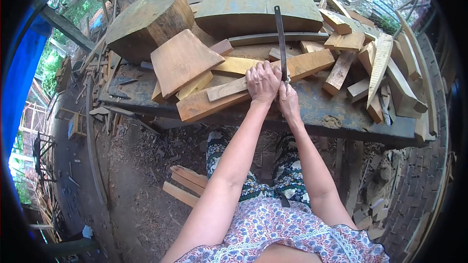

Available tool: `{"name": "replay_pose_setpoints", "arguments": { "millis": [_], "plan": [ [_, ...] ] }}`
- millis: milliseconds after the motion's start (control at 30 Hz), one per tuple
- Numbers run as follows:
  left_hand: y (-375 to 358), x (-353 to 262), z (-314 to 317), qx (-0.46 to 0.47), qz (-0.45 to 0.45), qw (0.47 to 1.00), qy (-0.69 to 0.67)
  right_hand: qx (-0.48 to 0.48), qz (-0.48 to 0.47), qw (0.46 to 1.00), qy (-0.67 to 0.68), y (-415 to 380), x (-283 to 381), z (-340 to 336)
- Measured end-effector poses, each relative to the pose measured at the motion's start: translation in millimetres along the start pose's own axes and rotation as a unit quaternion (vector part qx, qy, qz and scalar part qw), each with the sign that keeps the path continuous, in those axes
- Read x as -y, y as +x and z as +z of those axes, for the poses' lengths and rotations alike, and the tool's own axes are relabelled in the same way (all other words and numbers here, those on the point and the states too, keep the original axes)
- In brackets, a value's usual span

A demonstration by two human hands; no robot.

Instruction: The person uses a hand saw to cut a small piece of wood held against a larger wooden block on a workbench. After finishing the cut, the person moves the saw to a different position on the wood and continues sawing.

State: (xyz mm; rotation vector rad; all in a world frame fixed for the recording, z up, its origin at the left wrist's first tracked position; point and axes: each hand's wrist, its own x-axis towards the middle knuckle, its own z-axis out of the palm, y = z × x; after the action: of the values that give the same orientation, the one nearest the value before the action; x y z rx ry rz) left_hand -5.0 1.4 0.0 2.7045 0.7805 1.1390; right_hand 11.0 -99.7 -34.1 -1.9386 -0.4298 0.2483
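Note:
My left hand [263, 82] presses down with curled fingers on a short flat piece of wood [227, 89], which lies on a longer, thick wooden beam [312, 64]. Just right of it, my right hand [287, 98] is closed around the near end of a long, narrow dark metal blade [280, 39]. The blade points away from me, crossing the beam beside my left hand. The two hands are very close together. Left of them a broad tapered wood piece [183, 62] leans over smaller offcuts.
Large wooden blocks [253, 7] stand at the back of the dark workbench [336, 112]. Offcuts [342, 70] are heaped on its right side, with a long pointed piece [380, 65] upright among them. More wood strips [187, 185] lie on the ground near my legs.

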Motion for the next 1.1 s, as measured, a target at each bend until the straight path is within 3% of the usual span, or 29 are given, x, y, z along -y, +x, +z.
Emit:
{"name": "replay_pose_setpoints", "arguments": {
  "millis": [167, 367, 667, 733, 1100],
  "plan": [
    [1, 0, -1, -0.013, 0.005, 1.0, -0.002, 0.009, 0.016, 0.998, 0.054, 3, -11, 6],
    [2, 0, -3, 0.011, 0.003, 1.0, 0.005, 0.001, -0.009, 0.999, 0.047, -1, -1, 2],
    [5, -1, -3, 0.007, 0.004, 1.0, 0.0, 0.007, 0.035, 0.999, 0.039, 0, -5, 5],
    [7, 1, -1, 0.013, 0.0, 1.0, 0.007, -0.001, 0.001, 1.0, 0.016, 0, 17, -5],
    [7, 1, -2, 0.01, -0.004, 1.0, -0.011, 0.101, 0.017, 0.975, -0.195, 6, 53, -35]
  ]
}}
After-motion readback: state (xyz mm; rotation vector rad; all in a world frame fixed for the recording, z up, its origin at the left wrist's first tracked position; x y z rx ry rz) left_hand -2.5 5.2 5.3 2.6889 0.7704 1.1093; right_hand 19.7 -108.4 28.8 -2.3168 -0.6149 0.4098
